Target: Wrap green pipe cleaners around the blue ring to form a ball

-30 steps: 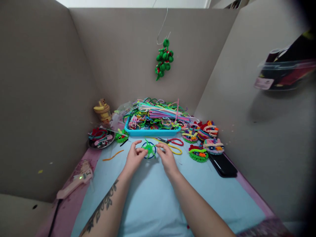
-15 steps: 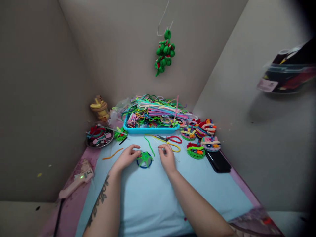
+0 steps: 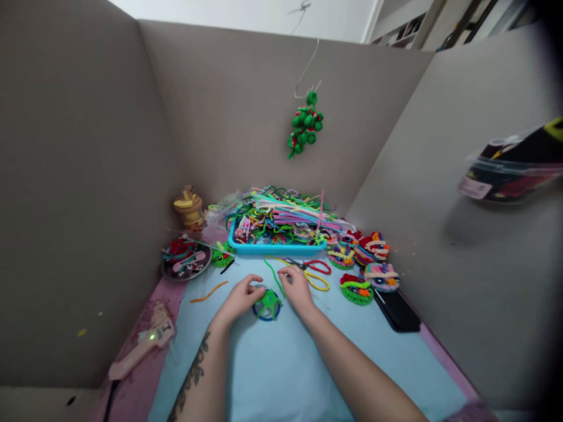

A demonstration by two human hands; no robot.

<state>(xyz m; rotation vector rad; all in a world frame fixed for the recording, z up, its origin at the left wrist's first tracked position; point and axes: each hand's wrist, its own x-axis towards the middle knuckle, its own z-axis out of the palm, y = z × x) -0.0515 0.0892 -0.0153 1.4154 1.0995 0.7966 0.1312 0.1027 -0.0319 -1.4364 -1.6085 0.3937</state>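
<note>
1. Foremost, left hand [image 3: 246, 296]: thumb at the upper-left edge of the ring piece, index finger raised apart from it. Whether the lower fingers pinch the piece cannot be told.
2. Ring piece [image 3: 267, 305], one: green fuzzy centre with spokes inside a dark blue ring; at the left thumb, between the two hands, nearer the left.
3. Right hand [image 3: 294, 285]: fingers curled, thumb and index fingertips near each other; whether they meet, or hold anything, cannot be told.
4. Green strip [image 3: 274, 276], one: slightly bent, just left of the right fingertips, beyond the ring piece.
5. Hazard, by judgement: the ring piece could slip or turn if the thumb alone bears on its edge; a spoke could bend if pressed hard.
6. Hazard, by judgement: the thin green strip could be missed or pushed away by a grasp closing beside it.
7. Red and yellow handles [image 3: 317, 285] of one or two tools: just right of the right hand; a sideways sweep might knock them.
8. Orange strip [image 3: 209, 292]: left of the left hand.
9. Blue tray [image 3: 277, 251], heaped with coloured stems: beyond both hands.
10. Decorated pieces [image 3: 356, 290]: farther right of the right hand.
11. Glue gun [image 3: 136, 357], green light showing: well left of the left hand.
</note>
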